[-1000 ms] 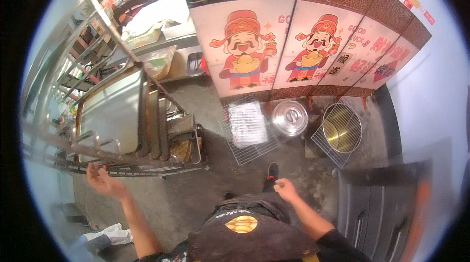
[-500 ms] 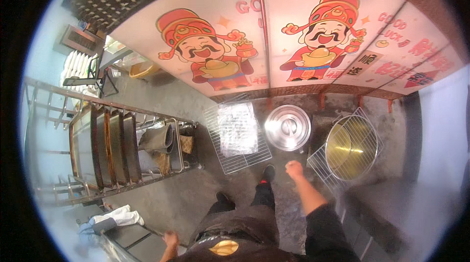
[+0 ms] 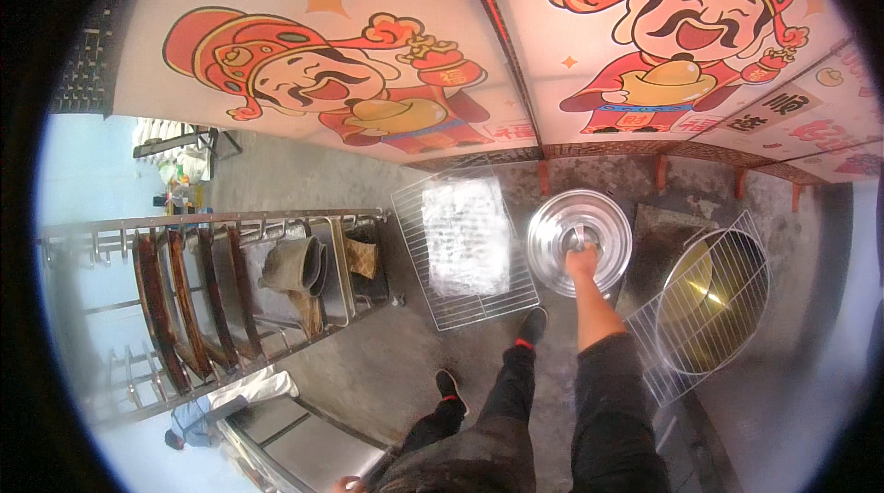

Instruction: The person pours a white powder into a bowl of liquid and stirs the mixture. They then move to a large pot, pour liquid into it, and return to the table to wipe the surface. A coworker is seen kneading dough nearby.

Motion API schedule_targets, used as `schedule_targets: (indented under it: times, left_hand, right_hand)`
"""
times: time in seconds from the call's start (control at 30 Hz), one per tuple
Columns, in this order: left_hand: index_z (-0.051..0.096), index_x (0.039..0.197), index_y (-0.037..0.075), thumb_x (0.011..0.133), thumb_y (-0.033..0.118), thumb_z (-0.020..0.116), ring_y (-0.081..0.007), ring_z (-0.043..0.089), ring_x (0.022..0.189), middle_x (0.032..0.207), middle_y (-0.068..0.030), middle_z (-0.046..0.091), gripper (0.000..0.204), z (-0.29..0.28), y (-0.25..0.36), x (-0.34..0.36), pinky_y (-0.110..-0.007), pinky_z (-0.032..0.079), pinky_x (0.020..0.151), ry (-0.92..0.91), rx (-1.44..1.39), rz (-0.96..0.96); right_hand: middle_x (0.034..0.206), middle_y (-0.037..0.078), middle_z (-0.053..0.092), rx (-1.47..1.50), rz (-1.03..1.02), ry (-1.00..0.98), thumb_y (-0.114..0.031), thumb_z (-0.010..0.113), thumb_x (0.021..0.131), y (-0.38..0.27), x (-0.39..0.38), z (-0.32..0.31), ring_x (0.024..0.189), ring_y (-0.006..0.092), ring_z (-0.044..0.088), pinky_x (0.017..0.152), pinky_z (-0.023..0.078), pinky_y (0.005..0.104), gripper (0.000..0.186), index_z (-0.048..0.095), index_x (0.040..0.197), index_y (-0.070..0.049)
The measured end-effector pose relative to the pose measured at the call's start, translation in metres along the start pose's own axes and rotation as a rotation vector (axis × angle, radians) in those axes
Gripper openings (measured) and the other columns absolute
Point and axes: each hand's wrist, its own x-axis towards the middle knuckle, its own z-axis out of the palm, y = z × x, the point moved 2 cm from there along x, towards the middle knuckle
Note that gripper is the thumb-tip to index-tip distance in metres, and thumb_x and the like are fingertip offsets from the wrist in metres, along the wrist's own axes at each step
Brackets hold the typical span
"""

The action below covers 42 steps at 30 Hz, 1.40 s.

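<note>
My right hand [image 3: 582, 263] reaches down to a round, shiny metal lid [image 3: 551, 258] and is closed around the handle at its centre. What lies under the lid is hidden. Only a small part of my left hand [image 3: 348, 484] shows at the lower edge, beside my leg, its fingers mostly cut off. Left of the lid, a wire rack [image 3: 448, 311] carries a silvery-white sheet [image 3: 467, 235]. On the right, another wire rack [image 3: 647, 346] lies across a large round metal pot [image 3: 686, 359] with yellowish liquid in it.
A metal trolley [image 3: 304, 215] with dark upright trays [image 3: 198, 309] and folded grey cloth [image 3: 293, 265] stands at left. Tall panels [image 3: 516, 129] with red cartoon figures rise behind the racks. A metal-topped table [image 3: 313, 447] is at lower left, near a blurred blue-and-white shape [image 3: 216, 408].
My right hand has moved forward from above the floor onto the lid's handle and closed on it. My left hand has dropped toward the lower edge. The view has shifted closer to the panels.
</note>
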Motion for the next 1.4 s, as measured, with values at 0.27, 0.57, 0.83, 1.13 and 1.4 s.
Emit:
schedule_targets:
  times: [0.27,0.57,0.83,1.13,1.4]
  left_hand:
    - [0.065,0.127,0.008,0.094,0.032,0.065,-0.0324,0.068,0.099,0.114,-0.0146,0.070,0.041,-0.016,0.062,-0.006,-0.048,0.059,0.079,-0.159,-0.615,0.006]
    - [0.061,0.130,0.010,0.097,0.031,0.063,-0.0286,0.068,0.090,0.110,-0.0134,0.068,0.039,-0.019,0.065,-0.001,-0.047,0.059,0.073,-0.296,-0.930,-0.112]
    - [0.062,0.117,-0.007,0.099,0.009,0.061,-0.0322,0.076,0.087,0.094,-0.0124,0.068,0.024,0.009,0.012,0.041,-0.039,0.063,0.073,-0.217,-0.856,0.077]
    - [0.062,0.121,0.000,0.100,0.019,0.062,-0.0278,0.073,0.087,0.099,-0.0132,0.069,0.029,0.021,0.015,0.030,-0.040,0.061,0.073,-0.252,-0.805,0.048]
    - [0.064,0.127,0.007,0.101,0.033,0.063,-0.0222,0.069,0.084,0.100,-0.0097,0.069,0.037,-0.002,0.065,-0.016,-0.038,0.057,0.066,-0.337,-0.864,-0.229]
  right_hand:
    - [0.113,0.024,0.066,0.100,0.027,-0.015,-0.027,0.068,0.084,-0.009,-0.094,-0.036,0.109,0.0419,0.063,0.096,0.049,0.0484,0.037,0.066,0.108,0.001]
    - [0.104,0.019,0.073,0.263,0.100,-0.265,-0.035,0.070,0.090,0.015,-0.272,-0.029,0.103,0.0369,0.069,0.091,0.052,0.0443,0.038,0.067,0.108,-0.002]
    - [0.108,0.022,0.072,0.106,0.153,-0.354,-0.039,0.068,0.089,0.025,-0.288,-0.013,0.106,0.0413,0.068,0.094,0.052,0.0486,0.043,0.069,0.110,-0.002]
    - [0.105,0.023,0.070,0.096,-0.006,-0.115,-0.028,0.071,0.086,0.007,-0.142,-0.022,0.104,0.0400,0.066,0.095,0.051,0.0471,0.035,0.069,0.106,0.001]
    - [0.120,0.025,0.067,0.088,-0.088,-0.116,-0.024,0.072,0.082,0.010,-0.011,-0.024,0.113,0.0407,0.064,0.100,0.050,0.0466,0.045,0.064,0.119,0.002]
